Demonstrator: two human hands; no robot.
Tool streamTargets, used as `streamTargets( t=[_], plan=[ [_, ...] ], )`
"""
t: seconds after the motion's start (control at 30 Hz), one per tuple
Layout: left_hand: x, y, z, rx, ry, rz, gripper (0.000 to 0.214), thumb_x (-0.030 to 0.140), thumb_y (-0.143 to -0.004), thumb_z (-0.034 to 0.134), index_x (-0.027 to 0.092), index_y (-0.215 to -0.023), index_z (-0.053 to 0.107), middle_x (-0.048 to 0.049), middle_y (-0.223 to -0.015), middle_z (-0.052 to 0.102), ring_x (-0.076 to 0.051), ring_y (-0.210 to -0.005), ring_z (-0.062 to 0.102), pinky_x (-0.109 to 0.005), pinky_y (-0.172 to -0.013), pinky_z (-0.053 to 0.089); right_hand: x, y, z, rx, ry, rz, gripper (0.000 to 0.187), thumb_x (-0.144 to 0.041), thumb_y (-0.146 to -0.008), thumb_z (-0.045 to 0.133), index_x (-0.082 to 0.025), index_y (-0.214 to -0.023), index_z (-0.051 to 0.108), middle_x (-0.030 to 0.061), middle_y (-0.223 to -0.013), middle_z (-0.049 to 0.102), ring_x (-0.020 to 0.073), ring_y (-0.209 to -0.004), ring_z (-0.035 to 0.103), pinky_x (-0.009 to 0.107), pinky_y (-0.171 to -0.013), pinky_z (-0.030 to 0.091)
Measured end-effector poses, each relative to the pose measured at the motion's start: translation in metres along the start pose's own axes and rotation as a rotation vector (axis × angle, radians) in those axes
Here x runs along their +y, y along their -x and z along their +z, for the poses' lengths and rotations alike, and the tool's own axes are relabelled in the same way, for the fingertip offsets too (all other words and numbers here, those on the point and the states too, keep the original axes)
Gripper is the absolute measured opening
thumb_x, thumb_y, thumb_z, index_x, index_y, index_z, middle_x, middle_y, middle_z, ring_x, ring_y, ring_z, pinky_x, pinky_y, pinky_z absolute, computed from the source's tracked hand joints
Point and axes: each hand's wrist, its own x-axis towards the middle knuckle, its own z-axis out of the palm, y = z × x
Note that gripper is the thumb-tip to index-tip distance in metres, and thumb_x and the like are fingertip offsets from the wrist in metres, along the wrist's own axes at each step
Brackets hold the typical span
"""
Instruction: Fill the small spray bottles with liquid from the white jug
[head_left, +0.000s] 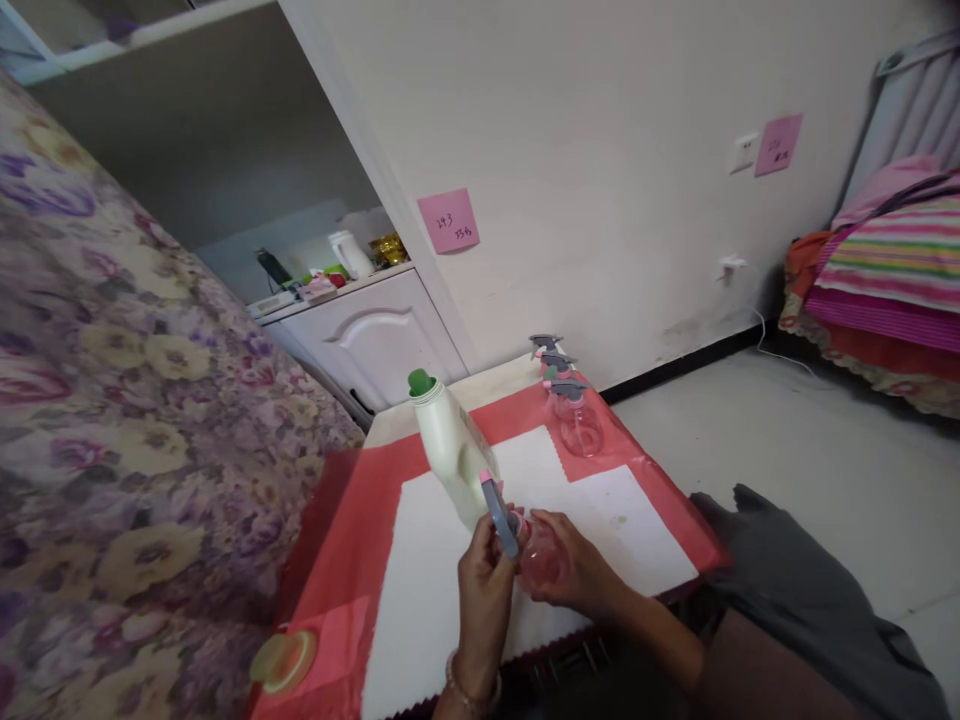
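Both my hands are on one pink see-through spray bottle (543,562), tilted over the white sheet (427,560). My left hand (484,580) pinches its grey trigger sprayer (500,515) at the neck. Around the bottle's round body my right hand (577,570) is wrapped. Whether the sprayer is screwed on or loose I cannot tell. Just behind my left hand stands a large pale jug (454,445) with a green spout (421,382) at its top. At the back right of the table, several similar spray bottles (580,428) with grey trigger heads stand in a row.
Red cloth (349,530) covers the table beneath the white sheets. A round greenish-yellow lid or dish (285,662) lies at the front left. Flowered curtain (150,450) hangs along the left side, beside a white cabinet (382,345). A wall (600,180) rises behind the table.
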Motion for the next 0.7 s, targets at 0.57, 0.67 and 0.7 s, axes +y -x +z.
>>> streamTargets(
  t=[0.57,0.67,0.7],
  plan=[
    [-0.016,0.000,0.000,0.021,-0.039,0.027,0.029,0.039,-0.078,0.072,0.022,-0.101,0.068,-0.0012,-0.093,0.073,-0.017,-0.082,0.064,-0.025,-0.080,0.052,0.002,0.000,0.000,-0.017,-0.060,-0.015,0.096,-0.009,-0.053,0.080,-0.026,-0.138,0.039,0.0093,-0.136,0.052,0.0294,-0.127,0.052,0.047,-0.109,0.041],
    [-0.021,-0.001,-0.002,0.023,-0.067,0.037,0.028,0.040,-0.079,0.069,0.022,-0.101,0.067,-0.0014,-0.091,0.074,-0.017,-0.081,0.065,-0.026,-0.078,0.052,0.001,0.000,0.000,-0.023,-0.066,-0.020,0.096,-0.009,-0.053,0.080,-0.026,-0.138,0.038,0.0097,-0.136,0.052,0.0295,-0.127,0.052,0.048,-0.109,0.041],
    [-0.022,-0.002,-0.002,0.027,-0.083,0.040,0.028,0.040,-0.080,0.069,0.022,-0.102,0.067,-0.0006,-0.087,0.074,-0.017,-0.077,0.064,-0.026,-0.077,0.052,0.000,-0.001,0.000,-0.024,-0.065,-0.019,0.096,-0.009,-0.053,0.080,-0.026,-0.138,0.038,0.0099,-0.136,0.052,0.0298,-0.128,0.052,0.048,-0.110,0.040]
  ],
)
